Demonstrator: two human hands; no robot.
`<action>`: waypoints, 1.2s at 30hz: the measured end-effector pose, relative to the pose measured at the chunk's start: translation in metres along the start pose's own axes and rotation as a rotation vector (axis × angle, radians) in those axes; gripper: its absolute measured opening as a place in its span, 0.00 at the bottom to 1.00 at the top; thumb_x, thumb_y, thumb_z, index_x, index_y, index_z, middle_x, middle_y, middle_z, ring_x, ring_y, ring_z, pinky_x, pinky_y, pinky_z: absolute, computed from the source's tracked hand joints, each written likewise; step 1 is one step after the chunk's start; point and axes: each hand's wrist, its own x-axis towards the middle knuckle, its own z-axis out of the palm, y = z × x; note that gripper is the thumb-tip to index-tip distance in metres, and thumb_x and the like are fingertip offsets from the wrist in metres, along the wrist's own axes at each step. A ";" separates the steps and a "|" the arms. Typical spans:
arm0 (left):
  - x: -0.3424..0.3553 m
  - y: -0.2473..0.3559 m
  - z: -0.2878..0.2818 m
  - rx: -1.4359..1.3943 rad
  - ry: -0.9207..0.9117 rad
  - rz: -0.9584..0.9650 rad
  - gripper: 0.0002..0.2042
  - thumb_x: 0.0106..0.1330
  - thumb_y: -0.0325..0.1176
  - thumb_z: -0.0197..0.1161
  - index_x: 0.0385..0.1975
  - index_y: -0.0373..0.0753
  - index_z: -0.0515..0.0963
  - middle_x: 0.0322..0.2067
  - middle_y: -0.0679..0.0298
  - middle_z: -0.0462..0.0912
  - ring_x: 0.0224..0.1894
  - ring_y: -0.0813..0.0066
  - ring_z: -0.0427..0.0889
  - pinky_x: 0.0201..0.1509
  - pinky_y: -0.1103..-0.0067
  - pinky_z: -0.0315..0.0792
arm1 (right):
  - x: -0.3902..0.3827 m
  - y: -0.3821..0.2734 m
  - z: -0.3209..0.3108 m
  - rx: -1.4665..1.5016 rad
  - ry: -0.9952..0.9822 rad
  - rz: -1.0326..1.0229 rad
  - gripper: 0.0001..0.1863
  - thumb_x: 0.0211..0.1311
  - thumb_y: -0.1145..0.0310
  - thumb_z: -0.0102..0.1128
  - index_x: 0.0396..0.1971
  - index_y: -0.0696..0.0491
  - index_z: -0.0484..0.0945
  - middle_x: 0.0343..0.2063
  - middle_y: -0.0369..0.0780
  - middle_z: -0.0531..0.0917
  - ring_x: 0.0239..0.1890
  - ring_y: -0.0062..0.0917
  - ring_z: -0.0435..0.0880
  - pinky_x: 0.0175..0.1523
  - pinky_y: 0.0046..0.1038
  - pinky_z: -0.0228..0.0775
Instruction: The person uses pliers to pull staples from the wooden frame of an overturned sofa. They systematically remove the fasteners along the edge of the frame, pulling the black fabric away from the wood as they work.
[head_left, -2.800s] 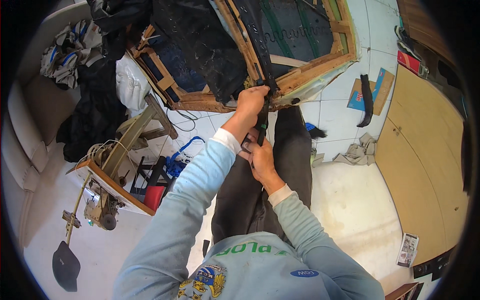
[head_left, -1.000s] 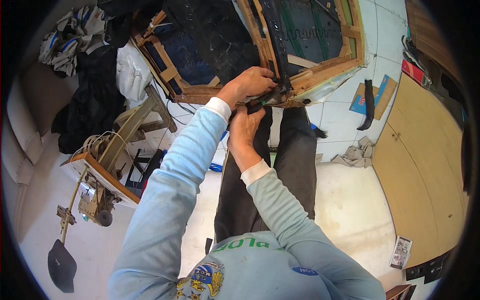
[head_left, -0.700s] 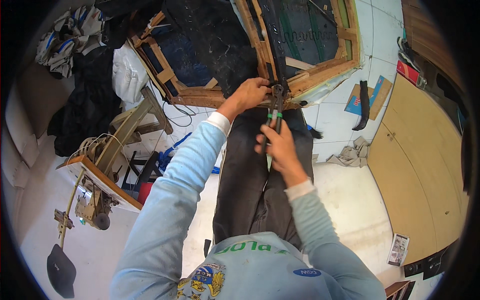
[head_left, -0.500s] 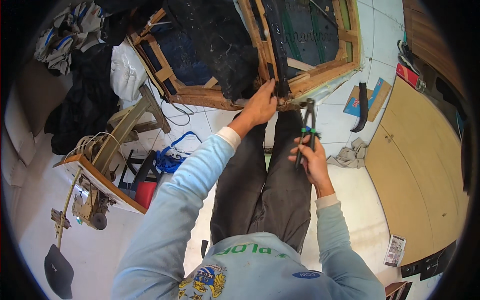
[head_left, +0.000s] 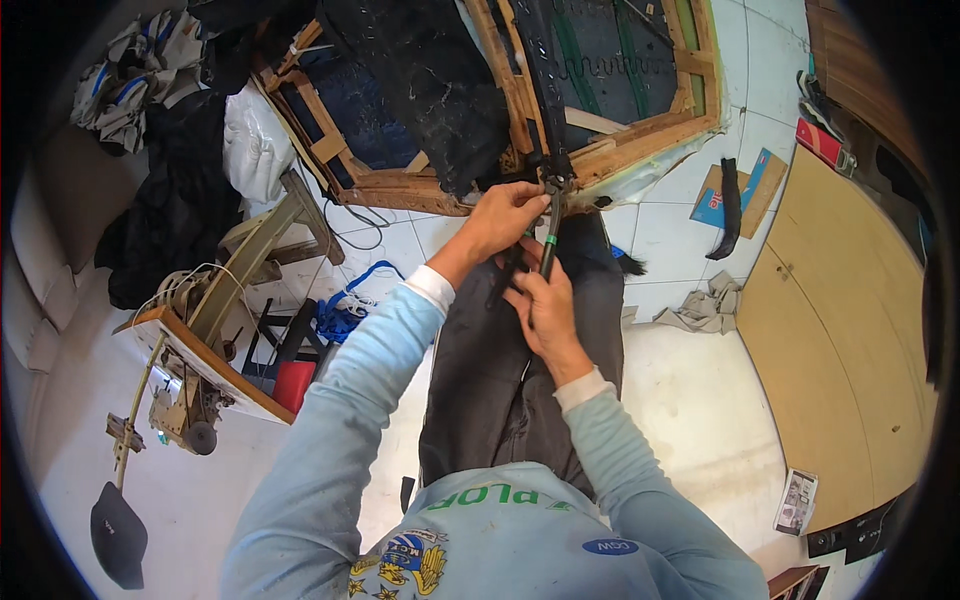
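Note:
My right hand [head_left: 544,305] grips black-handled pincers with green bands [head_left: 550,240], their jaws at the front middle corner of an upholstered piece's bare wooden frame [head_left: 640,140]. My left hand [head_left: 500,220] is closed beside the jaws, thumb and fingers together; what it pinches is hidden. Loose black fabric [head_left: 410,100] covers part of the frame's left section, and a dark strip [head_left: 545,80] runs along the middle rail. Springs and green webbing [head_left: 625,60] show in the right section. My dark-trousered legs [head_left: 470,390] lie beneath my hands.
At left stand a sewing machine table [head_left: 240,370] and wooden trestle [head_left: 305,230], near black cloth [head_left: 170,200], a white bag [head_left: 255,150] and tangled blue straps [head_left: 345,315]. A yellow board [head_left: 830,360], cardboard [head_left: 760,195] and grey rags [head_left: 700,310] lie at right.
My right hand swung out rightward with the pincers half a second ago and is now back left, jaws at the frame's corner. My left hand has drawn slightly down, fingers more curled.

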 end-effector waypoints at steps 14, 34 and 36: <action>0.018 0.019 -0.038 0.269 -0.099 0.040 0.17 0.79 0.32 0.61 0.62 0.37 0.84 0.36 0.60 0.89 0.34 0.74 0.87 0.38 0.72 0.83 | 0.035 0.040 0.074 0.220 0.108 -0.067 0.30 0.71 0.78 0.47 0.72 0.44 0.63 0.64 0.37 0.76 0.59 0.27 0.82 0.59 0.47 0.86; 0.056 0.048 -0.057 0.551 -0.293 0.105 0.19 0.67 0.31 0.59 0.55 0.39 0.89 0.49 0.51 0.92 0.50 0.56 0.91 0.61 0.68 0.80 | 0.064 0.037 0.140 0.271 0.515 -0.117 0.27 0.79 0.49 0.59 0.66 0.48 0.63 0.58 0.38 0.76 0.56 0.26 0.80 0.57 0.36 0.78; 0.058 0.048 -0.060 0.576 -0.315 0.100 0.19 0.70 0.32 0.62 0.58 0.38 0.87 0.50 0.52 0.92 0.49 0.59 0.90 0.61 0.69 0.79 | 0.064 0.040 0.138 0.261 0.521 -0.170 0.27 0.80 0.50 0.58 0.65 0.49 0.63 0.55 0.39 0.77 0.52 0.26 0.81 0.55 0.37 0.78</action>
